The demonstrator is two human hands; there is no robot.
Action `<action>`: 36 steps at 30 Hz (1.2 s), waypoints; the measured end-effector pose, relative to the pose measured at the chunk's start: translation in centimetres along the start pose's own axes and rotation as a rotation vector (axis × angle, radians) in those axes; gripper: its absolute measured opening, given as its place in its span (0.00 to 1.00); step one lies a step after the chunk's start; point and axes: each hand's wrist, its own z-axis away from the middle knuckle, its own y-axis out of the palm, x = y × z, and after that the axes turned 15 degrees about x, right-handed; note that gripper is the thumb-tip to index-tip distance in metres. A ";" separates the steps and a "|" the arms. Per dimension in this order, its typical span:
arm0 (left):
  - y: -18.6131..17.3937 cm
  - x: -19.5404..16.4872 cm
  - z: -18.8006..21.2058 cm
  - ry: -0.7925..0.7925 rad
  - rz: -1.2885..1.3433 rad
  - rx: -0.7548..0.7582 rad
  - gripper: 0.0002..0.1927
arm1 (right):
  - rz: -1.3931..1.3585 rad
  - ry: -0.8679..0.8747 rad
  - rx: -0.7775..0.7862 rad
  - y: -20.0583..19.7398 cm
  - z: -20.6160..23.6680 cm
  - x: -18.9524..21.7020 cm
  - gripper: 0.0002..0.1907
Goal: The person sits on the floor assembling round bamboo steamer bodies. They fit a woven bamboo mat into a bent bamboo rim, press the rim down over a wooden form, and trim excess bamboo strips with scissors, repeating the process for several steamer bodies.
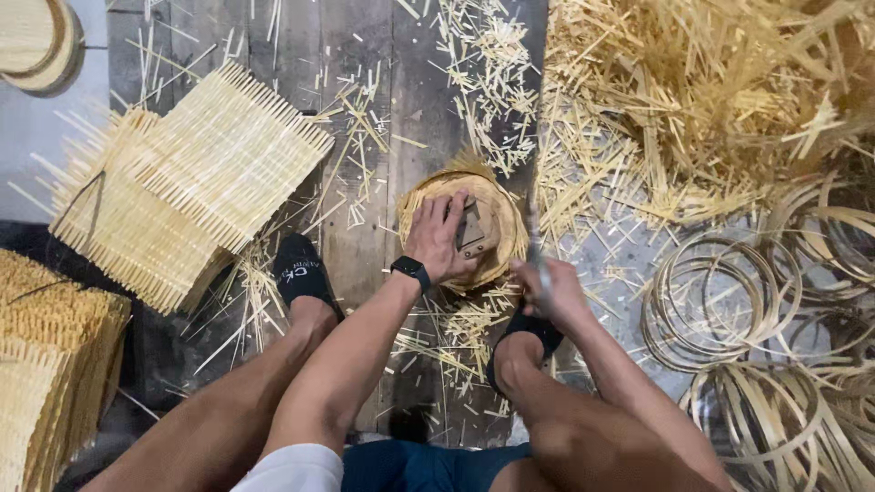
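A round woven bamboo basket (499, 239) lies on the wooden floor between my feet. My left hand (440, 239), with a black watch on the wrist, presses down on a small dark block (470, 230) lying on the basket's middle. My right hand (547, 290) is closed around the handle of a long thin blade (532, 214) that stands upright against the basket's right rim. Loose bamboo trimmings lie scattered around the basket.
Stacks of square woven bamboo mats (187, 187) lie at the left, more at the lower left (50, 364). A heap of bamboo strips (702, 100) fills the upper right. Coiled bamboo hoops (720, 296) lie at the right. My feet in black socks (301, 273) flank the basket.
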 end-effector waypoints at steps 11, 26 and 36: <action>4.0 -5.9 0.0 -0.354 0.115 -0.192 0.58 | 1.244 -0.221 -0.530 -6.6 -2.9 -2.6 0.33; 1.8 -3.5 0.2 -0.102 0.046 0.149 0.64 | 1.342 -0.065 -0.414 -10.7 -5.5 -2.7 0.22; 0.2 -2.2 0.1 0.028 -0.068 0.357 0.66 | 1.425 -0.189 -0.471 -8.8 -6.3 -2.1 0.33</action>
